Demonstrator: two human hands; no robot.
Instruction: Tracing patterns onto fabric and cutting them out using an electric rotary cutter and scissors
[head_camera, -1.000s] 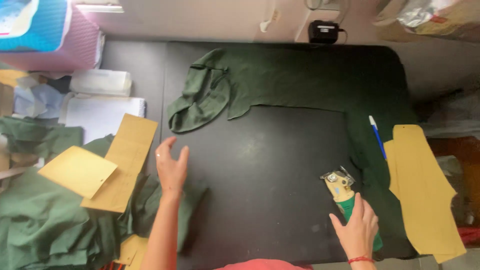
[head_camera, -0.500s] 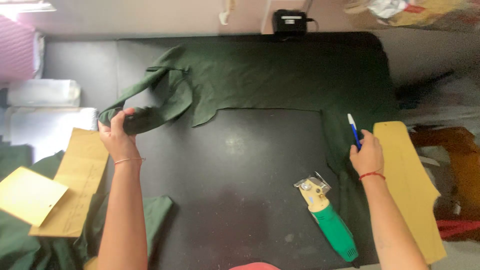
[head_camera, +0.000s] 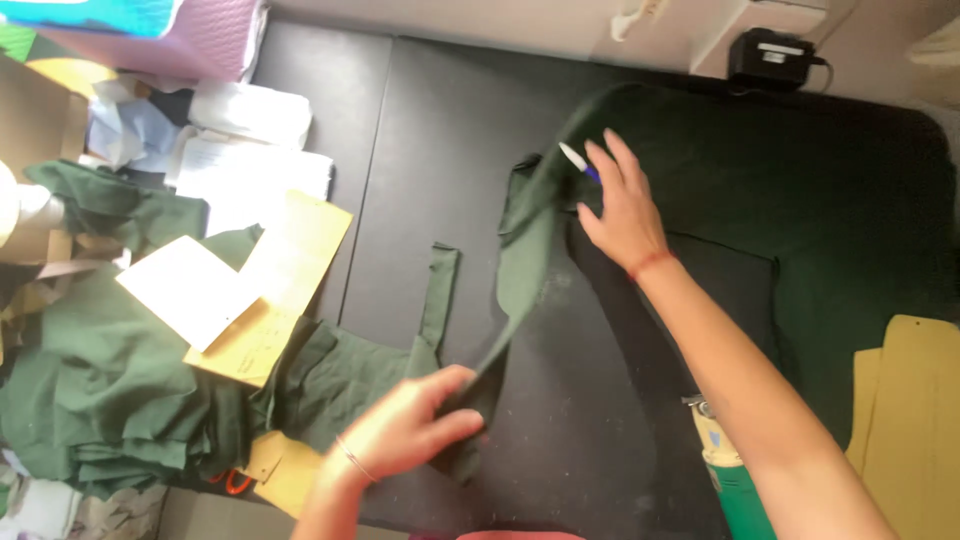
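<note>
head view, change: left hand (head_camera: 405, 430) was up at the surface's left-middle half a second ago; now at the near edge, fingers closed on the end of a dark green fabric strip (head_camera: 525, 260).
right hand: right hand (head_camera: 622, 205) moved from the surface's right edge to the far middle; fingers spread flat on the fabric, blue-and-white pen (head_camera: 577, 160) pinched under them.
fabric strip: runs taut from the left hand's grip up to the right hand; earlier it lay bunched at the far left of the big green fabric piece (head_camera: 800, 200).
camera: shifted left; more of the left side shows than before.
surface: black mat surface (head_camera: 430, 150); green-handled cutter (head_camera: 725, 470) near the front right edge, partly behind the right forearm.
left edge: tan card patterns (head_camera: 270, 290) over heaped green cloth pile (head_camera: 100, 390); white papers (head_camera: 250, 170) behind.
right edge: yellow pattern pieces (head_camera: 915, 400).
far edge: black box (head_camera: 770, 55) by the wall.
</note>
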